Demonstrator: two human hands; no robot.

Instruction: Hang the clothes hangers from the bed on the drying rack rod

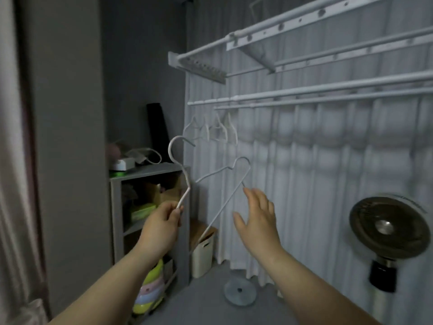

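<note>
While left hand [164,221] pinches hanger [169,152], right hand [257,219] hovers, fingers [252,195] spread.

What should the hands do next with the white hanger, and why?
Probably lift the hanger and slip its hook over the rod, beside the hung hangers. The left hand grips it below the neck with the hook up and free, well under the rod. The right hand is open beside the wire, seemingly ready to steady it.
</note>
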